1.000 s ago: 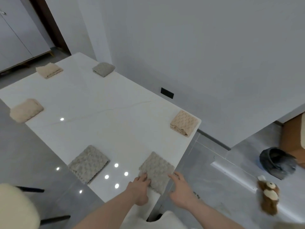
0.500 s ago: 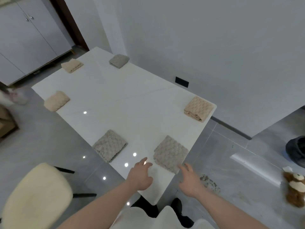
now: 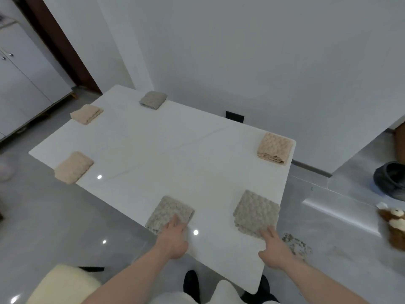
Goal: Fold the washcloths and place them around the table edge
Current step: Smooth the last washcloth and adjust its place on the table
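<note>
Looking down, we see 6 folded cloths spread around the edge of the white table (image 3: 166, 154). Our left hand (image 3: 174, 239) reaches to the grey cloth (image 3: 169, 213) at the near left edge, its straight fingers lying on the cloth's near corner and gripping nothing. Our right hand (image 3: 276, 249) lies with fingers spread and straight, the fingertips touching the near edge of the second grey cloth (image 3: 256, 212), which sits at the near right corner; this hand grasps nothing either.

Both grey cloths lie flat, well apart from each other, with bare tabletop between them. A beige cloth (image 3: 275, 148) rests at the far right corner, its folded layers showing along the near side. On the left edge sits another beige cloth (image 3: 73, 167), slightly overhanging the rim. At the far end lie a third beige cloth (image 3: 86, 114) and a third grey cloth (image 3: 153, 100), near each other but apart.

A cream chair (image 3: 63, 285) stands at the lower left, just beside the table. On the floor to the right we make out a dark bowl (image 3: 391, 179) and a brown plush toy (image 3: 394, 224), the toy blurred. White cabinets (image 3: 24, 84) stand at the far left, and a dark wall socket (image 3: 234, 116) shows just beyond the table's far edge.
</note>
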Demonstrator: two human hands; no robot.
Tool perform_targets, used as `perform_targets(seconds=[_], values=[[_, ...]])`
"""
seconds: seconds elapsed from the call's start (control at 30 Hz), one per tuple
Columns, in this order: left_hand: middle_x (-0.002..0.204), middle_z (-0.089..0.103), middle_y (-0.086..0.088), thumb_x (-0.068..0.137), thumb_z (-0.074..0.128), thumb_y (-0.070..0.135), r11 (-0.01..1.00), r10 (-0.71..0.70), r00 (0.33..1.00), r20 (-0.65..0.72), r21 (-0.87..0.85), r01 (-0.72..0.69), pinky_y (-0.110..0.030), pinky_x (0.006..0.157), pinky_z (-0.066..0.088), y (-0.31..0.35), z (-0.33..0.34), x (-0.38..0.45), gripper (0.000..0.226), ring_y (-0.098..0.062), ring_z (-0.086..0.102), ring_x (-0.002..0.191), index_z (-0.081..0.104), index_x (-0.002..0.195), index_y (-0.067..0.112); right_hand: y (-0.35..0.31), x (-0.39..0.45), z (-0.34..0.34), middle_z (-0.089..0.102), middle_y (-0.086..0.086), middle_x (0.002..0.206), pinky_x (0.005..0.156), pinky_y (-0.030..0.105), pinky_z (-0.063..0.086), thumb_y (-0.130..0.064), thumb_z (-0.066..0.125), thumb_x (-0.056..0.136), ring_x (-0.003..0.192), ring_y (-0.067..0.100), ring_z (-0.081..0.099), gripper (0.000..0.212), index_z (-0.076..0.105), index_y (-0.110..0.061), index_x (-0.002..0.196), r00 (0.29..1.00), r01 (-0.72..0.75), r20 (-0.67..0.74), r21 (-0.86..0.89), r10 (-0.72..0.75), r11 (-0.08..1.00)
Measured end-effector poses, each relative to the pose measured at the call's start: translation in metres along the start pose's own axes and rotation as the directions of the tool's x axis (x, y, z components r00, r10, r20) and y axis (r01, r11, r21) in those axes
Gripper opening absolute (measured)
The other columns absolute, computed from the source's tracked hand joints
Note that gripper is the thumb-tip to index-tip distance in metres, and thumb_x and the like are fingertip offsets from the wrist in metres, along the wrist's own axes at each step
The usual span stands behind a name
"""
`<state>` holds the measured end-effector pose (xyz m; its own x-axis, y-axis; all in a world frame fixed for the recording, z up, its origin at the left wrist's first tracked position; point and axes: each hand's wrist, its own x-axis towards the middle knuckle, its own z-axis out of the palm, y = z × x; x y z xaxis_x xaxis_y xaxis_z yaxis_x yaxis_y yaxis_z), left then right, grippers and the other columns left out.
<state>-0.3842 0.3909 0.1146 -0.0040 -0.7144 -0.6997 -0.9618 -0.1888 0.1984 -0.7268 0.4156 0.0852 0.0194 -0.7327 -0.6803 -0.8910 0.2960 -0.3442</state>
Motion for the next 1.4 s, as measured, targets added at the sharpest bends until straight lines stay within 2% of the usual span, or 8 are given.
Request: perform_targets(seconds=[0.17, 0.37, 0.57, 0.73, 0.93, 1.13, 1.27, 1.4], values=[[0.17, -0.008, -0.001, 0.09, 0.049, 0.028, 0.994, 0.085, 0.993, 0.078, 0.067, -0.09, -0.042, 0.121, 0.027, -0.034, -0.009, 0.016, 0.068, -0.028, 0.01, 0.156, 0.03, 0.155, 0.029, -0.034, -0.004, 0.024, 0.003, 0.002, 0.165, 0.109, 0.03, 0.036, -0.025, 0.053, 0.09, 0.145, 0.028, 0.028, 0.075, 0.019, -0.021, 0.157, 0.993, -0.094, -0.07, 0.02, 0.095, 0.995], [0.17, -0.007, 0.0, 0.088, 0.051, 0.031, 0.987, 0.104, 0.979, 0.174, 0.103, -0.123, -0.042, 0.124, 0.017, -0.04, -0.02, 0.031, 0.08, -0.031, 0.01, 0.155, 0.017, 0.161, 0.028, -0.062, -0.011, 0.035, -0.008, 0.004, 0.166, 0.118, 0.039, 0.028, -0.026, 0.053, 0.092, 0.152, 0.033, 0.005, 0.079, 0.011, -0.023, 0.159, 0.993, -0.102, -0.063, 0.027, 0.103, 0.994], [0.17, -0.011, 0.004, 0.088, 0.052, 0.033, 0.985, 0.083, 0.967, 0.241, 0.126, -0.116, -0.04, 0.124, 0.023, -0.038, -0.023, 0.045, 0.082, -0.027, 0.015, 0.155, 0.017, 0.162, 0.026, -0.069, 0.01, 0.01, -0.013, 0.005, 0.166, 0.119, 0.04, 0.027, -0.027, 0.055, 0.09, 0.153, 0.032, 0.004, 0.087, 0.003, -0.028, 0.16, 0.982, -0.148, -0.105, 0.062, 0.154, 0.987], [0.166, -0.024, 0.0, 0.1, 0.042, 0.035, 0.971, 0.072, 0.948, 0.31, 0.197, -0.138, -0.036, 0.126, 0.013, -0.034, -0.023, 0.05, 0.076, -0.025, 0.001, 0.157, 0.002, 0.163, 0.023, -0.072, 0.033, -0.004, -0.018, 0.002, 0.165, 0.116, 0.038, 0.03, -0.024, 0.05, 0.09, 0.154, 0.03, 0.0, 0.086, -0.001, -0.029, 0.159, 0.978, -0.21, -0.006, 0.016, 0.211, 0.977], [0.165, -0.027, 0.001, 0.099, 0.044, 0.031, 0.969, 0.07, 0.931, 0.357, 0.198, -0.149, -0.033, 0.126, 0.011, -0.033, -0.027, 0.053, 0.078, -0.023, 0.001, 0.157, 0.0, 0.163, 0.021, -0.075, 0.044, 0.001, -0.016, -0.002, 0.166, 0.123, 0.04, 0.018, -0.026, 0.048, 0.089, 0.153, 0.029, 0.001, 0.087, -0.005, -0.03, 0.159, 0.965, -0.26, 0.037, -0.008, 0.26, 0.966], [0.164, -0.031, 0.002, 0.098, 0.044, 0.028, 0.958, 0.072, 0.931, 0.357, 0.236, -0.164, -0.042, 0.127, 0.012, -0.033, -0.026, 0.044, 0.081, -0.027, -0.004, 0.157, -0.004, 0.162, 0.026, -0.073, 0.052, -0.032, -0.01, 0.003, 0.165, 0.123, 0.043, 0.018, -0.039, 0.058, 0.088, 0.153, 0.031, 0.003, 0.094, -0.002, -0.027, 0.16, 0.954, -0.238, 0.176, -0.053, 0.244, 0.97], [0.164, -0.031, 0.004, 0.094, 0.047, 0.026, 0.959, 0.073, 0.938, 0.338, 0.233, -0.159, -0.049, 0.126, 0.015, -0.035, -0.028, 0.037, 0.084, -0.025, 0.002, 0.157, -0.002, 0.162, 0.03, -0.079, 0.041, -0.031, 0.002, 0.004, 0.166, 0.12, 0.037, 0.024, -0.041, 0.055, 0.092, 0.151, 0.03, 0.016, 0.079, 0.016, -0.024, 0.159, 0.976, -0.213, 0.034, -0.024, 0.214, 0.977], [0.165, -0.029, 0.004, 0.094, 0.049, 0.029, 0.962, 0.087, 0.947, 0.31, 0.221, -0.161, -0.046, 0.124, 0.017, -0.038, -0.026, 0.033, 0.085, -0.027, 0.004, 0.157, 0.0, 0.163, 0.03, -0.093, 0.01, 0.02, -0.004, 0.003, 0.167, 0.12, 0.041, 0.025, -0.034, 0.055, 0.091, 0.152, 0.034, 0.011, 0.081, 0.013, -0.026, 0.159, 0.982, -0.174, -0.067, 0.028, 0.175, 0.984]])
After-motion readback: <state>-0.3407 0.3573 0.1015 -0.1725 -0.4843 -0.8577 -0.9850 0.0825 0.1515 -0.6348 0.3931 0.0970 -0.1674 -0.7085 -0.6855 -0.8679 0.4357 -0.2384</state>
